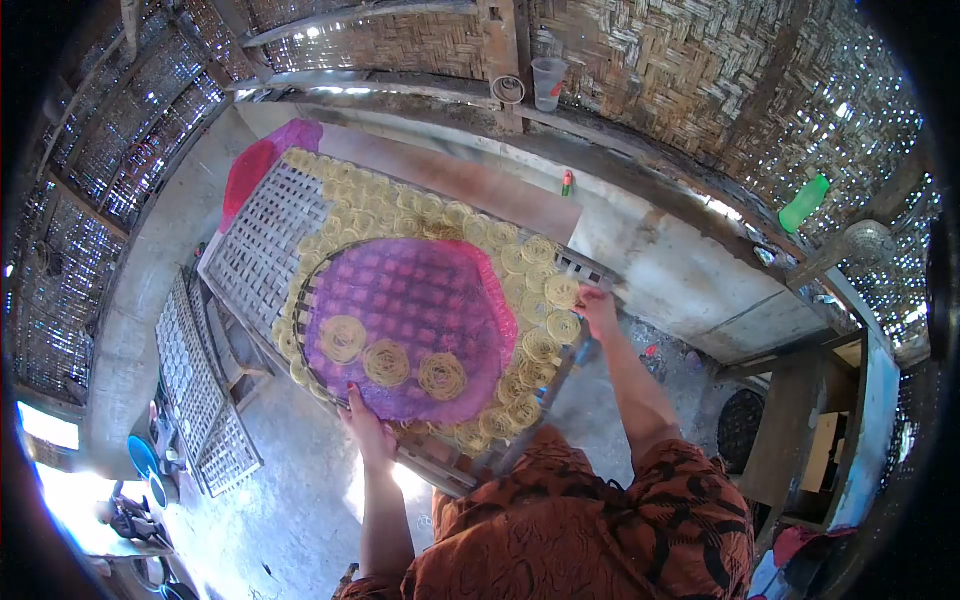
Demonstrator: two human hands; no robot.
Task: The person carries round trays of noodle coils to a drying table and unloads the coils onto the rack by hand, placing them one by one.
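Observation:
A round tray (pixel 410 305) lined with pink and purple mesh lies over a long woven bamboo rack (pixel 262 232). Three yellow noodle-like coils (pixel 386 362) rest in the tray's lower part. My left hand (pixel 368 428) grips the tray's near rim, thumb on top and the other fingers hidden beneath. At the rack's right end, my right hand (pixel 598 310) has its fingers pressed together at the edge of another yellow coil (pixel 562 291). Many similar coils, partly overlapping, cover the rack around the tray.
A second woven rack (pixel 205 385) leans at the left. Pink cloth (pixel 250 180) lies at the rack's far left corner. A plastic cup (pixel 548 82) stands on the wall ledge, and a green bottle (pixel 804 203) hangs at the right. A wooden cabinet (pixel 790 430) stands at the lower right.

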